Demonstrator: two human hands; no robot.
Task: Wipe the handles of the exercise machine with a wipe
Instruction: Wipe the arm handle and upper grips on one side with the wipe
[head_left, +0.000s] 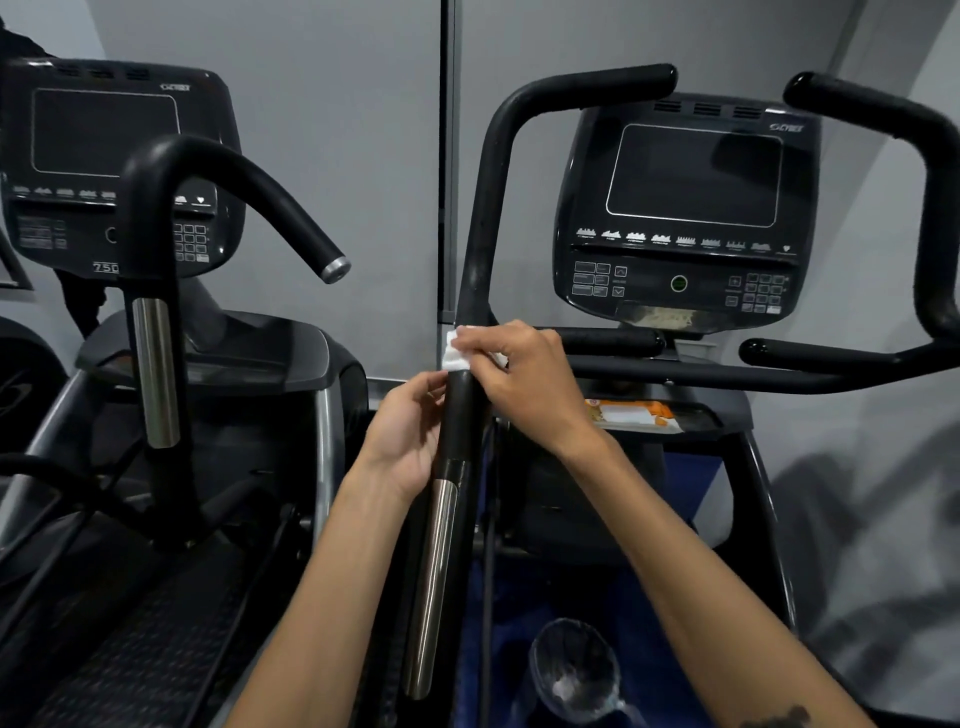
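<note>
The exercise machine's left handle is a black upright bar with a chrome strip lower down, curving over the console at the top. A white wipe is wrapped around it at mid height. My right hand grips the wipe against the bar. Just below it, my left hand curls around the bar from the left. The machine's right handle rises at the right edge, untouched.
A console with a dark screen stands between the handles. An orange and white packet lies on the tray under it. A second machine with its own handles stands at the left. A clear bottle sits low in front.
</note>
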